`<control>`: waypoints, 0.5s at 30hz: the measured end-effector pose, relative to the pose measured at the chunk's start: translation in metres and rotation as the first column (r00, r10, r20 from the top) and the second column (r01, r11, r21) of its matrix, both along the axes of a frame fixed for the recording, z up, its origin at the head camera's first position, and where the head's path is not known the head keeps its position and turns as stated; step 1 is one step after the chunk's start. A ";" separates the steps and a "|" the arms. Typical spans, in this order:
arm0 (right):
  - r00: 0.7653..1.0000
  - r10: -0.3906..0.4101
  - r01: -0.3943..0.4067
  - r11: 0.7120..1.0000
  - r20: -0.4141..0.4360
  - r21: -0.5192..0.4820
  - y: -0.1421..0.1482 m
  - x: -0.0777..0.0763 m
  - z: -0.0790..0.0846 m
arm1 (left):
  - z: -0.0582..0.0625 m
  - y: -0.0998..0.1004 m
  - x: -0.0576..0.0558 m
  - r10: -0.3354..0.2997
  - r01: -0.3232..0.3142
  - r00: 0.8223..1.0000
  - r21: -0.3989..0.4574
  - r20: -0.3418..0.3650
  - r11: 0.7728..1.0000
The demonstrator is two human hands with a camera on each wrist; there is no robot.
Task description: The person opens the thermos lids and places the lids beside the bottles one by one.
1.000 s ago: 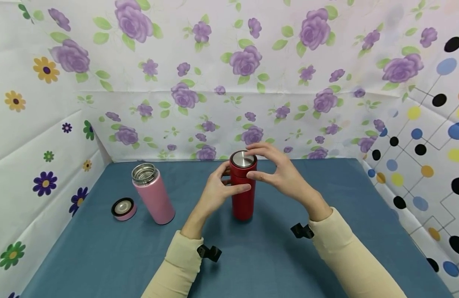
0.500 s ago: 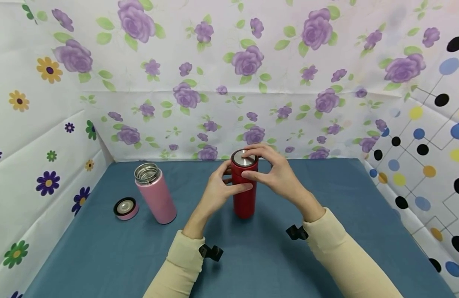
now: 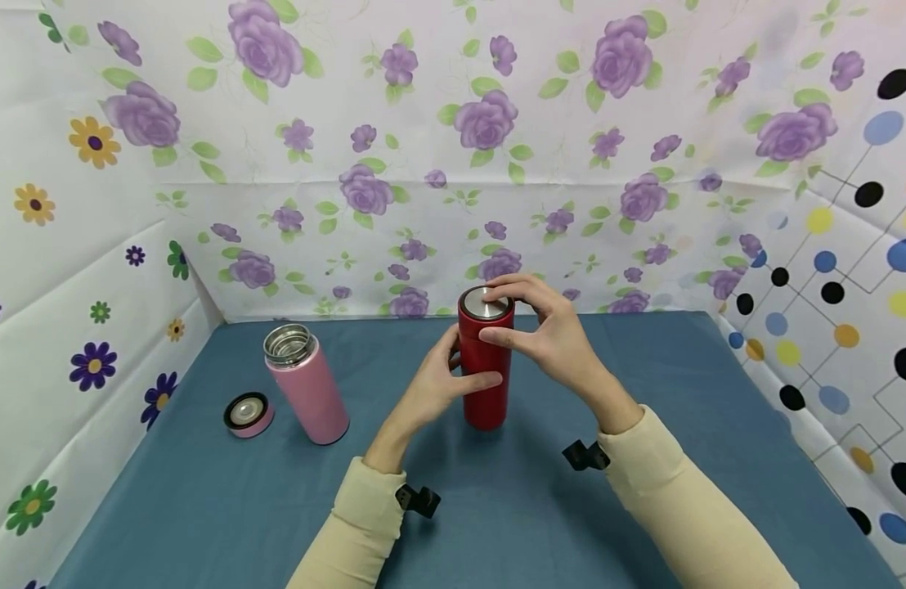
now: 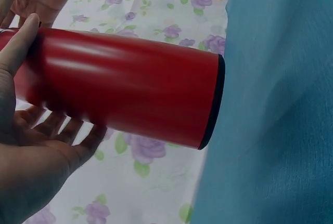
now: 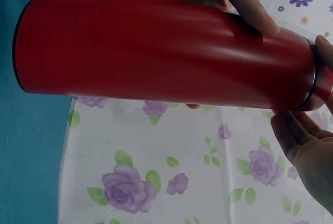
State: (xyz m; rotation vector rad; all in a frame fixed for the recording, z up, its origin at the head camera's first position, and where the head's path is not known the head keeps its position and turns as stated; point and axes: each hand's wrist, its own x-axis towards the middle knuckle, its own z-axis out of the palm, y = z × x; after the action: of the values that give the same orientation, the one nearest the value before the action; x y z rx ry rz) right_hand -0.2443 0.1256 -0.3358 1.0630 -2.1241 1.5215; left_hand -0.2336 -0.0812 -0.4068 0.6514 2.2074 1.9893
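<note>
A red thermos flask (image 3: 486, 405) stands upright at the middle of the cloth in the head view. My left hand (image 3: 440, 378) grips its body from the left, thumb across the front and the other fingers partly hidden behind. Higher up, my right hand (image 3: 552, 331) holds the red lid (image 3: 477, 304) with its silver top, thumb on the near side and fingers over the far rim. In the right wrist view, a dark seam separates body and lid. The flask's black base (image 4: 213, 102) shows close to the blue cloth in the left wrist view.
To the left, a pink flask (image 3: 311, 397) stands with its steel mouth uncovered. Beside it lies a pink lid (image 3: 248, 415), inner side up. Blue cloth (image 3: 490, 507) covers the table, and a flowered sheet (image 3: 394, 229) rises along the back edge.
The right hand has come in closer over the lid, its thumb moving left. The red flask has shifted slightly up and right in view, and the left hand now sits lower on its body.
</note>
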 end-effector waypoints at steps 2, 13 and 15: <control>1.000 0.006 -0.006 1.000 0.000 -0.002 0.000 0.000 0.000 | -0.001 0.000 0.000 0.003 -0.003 1.000 0.009 -0.006 1.000; 1.000 0.022 -0.023 1.000 0.007 0.021 0.004 0.000 0.005 | -0.004 0.001 -0.003 -0.011 0.010 1.000 -0.026 -0.013 1.000; 1.000 0.027 -0.027 0.999 0.008 0.042 0.006 0.000 0.007 | -0.004 0.001 -0.002 0.009 -0.010 1.000 -0.039 -0.027 0.999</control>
State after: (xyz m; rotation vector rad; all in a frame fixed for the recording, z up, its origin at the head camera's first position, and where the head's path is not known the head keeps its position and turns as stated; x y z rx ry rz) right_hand -0.2444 0.1316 -0.3283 1.1063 -2.1644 1.5004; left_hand -0.2356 -0.0801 -0.4105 0.6679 2.2630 1.9471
